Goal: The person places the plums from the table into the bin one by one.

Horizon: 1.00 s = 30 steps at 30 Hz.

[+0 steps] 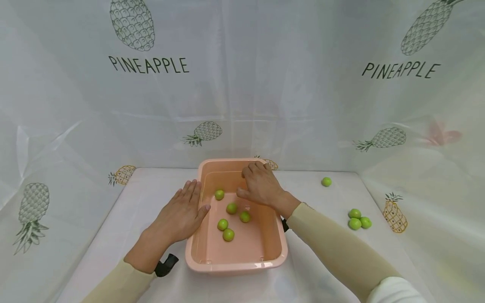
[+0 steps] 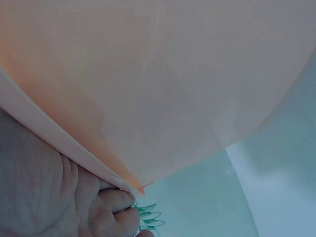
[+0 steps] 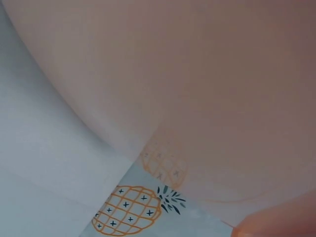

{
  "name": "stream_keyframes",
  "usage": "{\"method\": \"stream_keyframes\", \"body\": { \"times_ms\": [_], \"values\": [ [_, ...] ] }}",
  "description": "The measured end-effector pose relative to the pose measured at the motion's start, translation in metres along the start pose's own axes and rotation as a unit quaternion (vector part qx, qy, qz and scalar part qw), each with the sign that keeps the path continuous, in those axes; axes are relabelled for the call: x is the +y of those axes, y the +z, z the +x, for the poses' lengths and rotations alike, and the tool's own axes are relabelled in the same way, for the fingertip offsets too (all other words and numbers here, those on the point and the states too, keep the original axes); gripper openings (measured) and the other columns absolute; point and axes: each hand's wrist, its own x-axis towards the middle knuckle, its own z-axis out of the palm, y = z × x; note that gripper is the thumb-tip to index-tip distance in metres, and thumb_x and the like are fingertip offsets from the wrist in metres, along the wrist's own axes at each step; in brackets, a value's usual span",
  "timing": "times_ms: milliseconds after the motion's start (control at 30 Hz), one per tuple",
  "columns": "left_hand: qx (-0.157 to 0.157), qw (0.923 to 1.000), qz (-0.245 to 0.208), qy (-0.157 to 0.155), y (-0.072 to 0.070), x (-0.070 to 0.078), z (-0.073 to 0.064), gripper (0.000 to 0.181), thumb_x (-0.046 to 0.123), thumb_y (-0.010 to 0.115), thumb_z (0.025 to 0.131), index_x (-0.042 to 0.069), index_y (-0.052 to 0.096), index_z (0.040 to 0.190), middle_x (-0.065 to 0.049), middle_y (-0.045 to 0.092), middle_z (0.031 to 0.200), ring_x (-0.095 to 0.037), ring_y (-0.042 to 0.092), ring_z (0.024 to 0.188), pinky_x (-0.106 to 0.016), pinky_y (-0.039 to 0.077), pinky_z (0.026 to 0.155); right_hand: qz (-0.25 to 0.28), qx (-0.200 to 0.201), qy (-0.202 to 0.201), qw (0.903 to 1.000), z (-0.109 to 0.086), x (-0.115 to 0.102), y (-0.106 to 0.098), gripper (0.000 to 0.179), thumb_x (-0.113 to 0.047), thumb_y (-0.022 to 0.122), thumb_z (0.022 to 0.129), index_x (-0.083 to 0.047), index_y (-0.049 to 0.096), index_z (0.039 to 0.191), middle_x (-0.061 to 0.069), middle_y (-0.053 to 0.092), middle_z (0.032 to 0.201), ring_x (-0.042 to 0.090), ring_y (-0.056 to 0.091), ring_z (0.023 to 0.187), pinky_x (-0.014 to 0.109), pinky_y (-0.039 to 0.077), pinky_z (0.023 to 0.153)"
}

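A pink plastic basin (image 1: 236,266) stands on the table, with several small round green fruits (image 1: 232,208) on its floor. My left hand (image 1: 179,212) lies along the left rim, fingers straight and thumb reaching over the edge. In the left wrist view, the palm and finger undersides (image 2: 116,205) are beside the basin's rim. My right hand (image 1: 263,185) is over the far right part of the basin, fingers loosely bent, with no fruit visible in it. The right wrist view shows mostly the basin's outer wall (image 3: 148,74); what the right fingertips touch is hidden.
To the right on the white table (image 1: 310,202), several green fruits (image 1: 355,223) sit in a cluster, and a single fruit (image 1: 326,182) lies farther back. Pale sheeting with pineapple prints (image 1: 206,131) hangs around the table's back and sides.
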Motion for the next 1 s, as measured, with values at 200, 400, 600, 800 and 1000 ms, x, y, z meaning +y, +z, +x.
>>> {"method": "stream_keyframes", "body": {
  "times_ms": [200,400,600,800,1000],
  "values": [
    [0.005,1.0000,-0.003,0.003,0.000,0.001,-0.001,0.073,0.044,0.039,0.103,-0.011,0.023,0.149,-0.027,0.021,0.155,-0.039,0.016,0.145,-0.053,0.021,0.114,0.005,0.060,0.001,0.9982,-0.006,0.002,-0.001,0.032,-0.039,0.058,0.087,-0.009,0.061,0.098,0.003,0.057,0.095,0.024,0.046,0.092,0.044,0.038,0.085],
    [0.015,0.9998,-0.007,0.005,0.001,0.001,-0.001,0.072,0.042,0.041,0.103,-0.012,0.024,0.149,-0.027,0.022,0.155,-0.039,0.017,0.144,-0.053,0.022,0.114,0.025,0.160,0.001,0.9869,-0.029,0.015,-0.009,0.024,-0.030,0.055,0.089,-0.007,0.060,0.095,0.005,0.055,0.088,0.025,0.043,0.082,0.041,0.037,0.075],
    [0.012,0.9999,-0.011,0.002,0.002,0.001,-0.002,0.073,0.042,0.040,0.103,-0.012,0.022,0.149,-0.027,0.022,0.155,-0.040,0.016,0.144,-0.053,0.021,0.114,0.036,0.231,0.022,0.9720,-0.064,0.042,-0.018,0.022,-0.026,0.060,0.086,-0.005,0.063,0.093,0.007,0.054,0.084,0.029,0.046,0.079,0.042,0.036,0.067],
    [0.007,0.9999,-0.013,0.003,0.001,0.000,-0.002,0.073,0.043,0.039,0.103,-0.012,0.022,0.149,-0.028,0.020,0.155,-0.040,0.017,0.144,-0.053,0.021,0.114,0.025,0.264,0.064,0.9621,-0.109,0.077,-0.014,0.028,-0.026,0.063,0.084,0.000,0.063,0.094,0.013,0.057,0.086,0.036,0.048,0.082,0.047,0.037,0.066],
    [0.002,0.9999,-0.013,0.003,0.002,0.000,-0.001,0.074,0.044,0.038,0.104,-0.012,0.020,0.150,-0.027,0.019,0.156,-0.040,0.015,0.145,-0.053,0.021,0.114,0.000,0.256,0.125,0.9585,-0.165,0.116,0.001,0.033,-0.026,0.064,0.080,0.003,0.062,0.098,0.018,0.057,0.089,0.041,0.048,0.083,0.051,0.036,0.064]
  ]
}}
